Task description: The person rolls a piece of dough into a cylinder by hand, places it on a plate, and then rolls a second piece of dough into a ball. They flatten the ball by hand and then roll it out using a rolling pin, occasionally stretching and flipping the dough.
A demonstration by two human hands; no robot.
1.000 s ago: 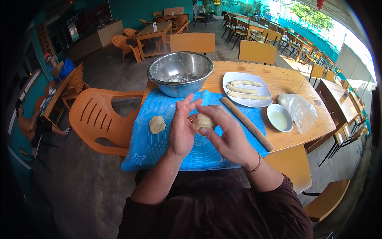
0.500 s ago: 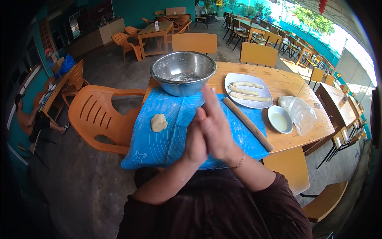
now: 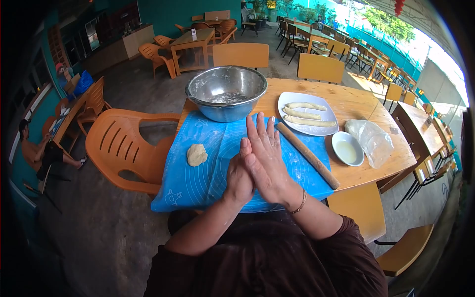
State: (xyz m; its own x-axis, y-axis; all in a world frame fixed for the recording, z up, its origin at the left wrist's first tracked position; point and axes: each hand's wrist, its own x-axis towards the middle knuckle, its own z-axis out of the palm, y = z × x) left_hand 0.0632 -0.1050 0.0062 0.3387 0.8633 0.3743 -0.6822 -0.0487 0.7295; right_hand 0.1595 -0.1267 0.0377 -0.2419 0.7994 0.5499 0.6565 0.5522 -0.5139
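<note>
My left hand and my right hand are pressed palm to palm above a blue silicone mat. The right hand's fingers are stretched out and dusted with flour. Most of the left fingers are hidden behind the right hand, and whether anything lies between the palms does not show. A flattened lump of dough rests on the mat to the left. On the right, a wooden rolling pin lies slanted over the mat's edge. Several dough strips lie on a white plate.
A floury metal bowl stands at the mat's back edge. Right of the rolling pin are a small bowl of pale liquid and a clear plastic bag. An orange chair adjoins the wooden table. A person sits far left.
The right hand's fingers, blurred before, now show sharply and slightly more spread. Both hands stay together in nearly the same place; the dough and tools have not moved.
</note>
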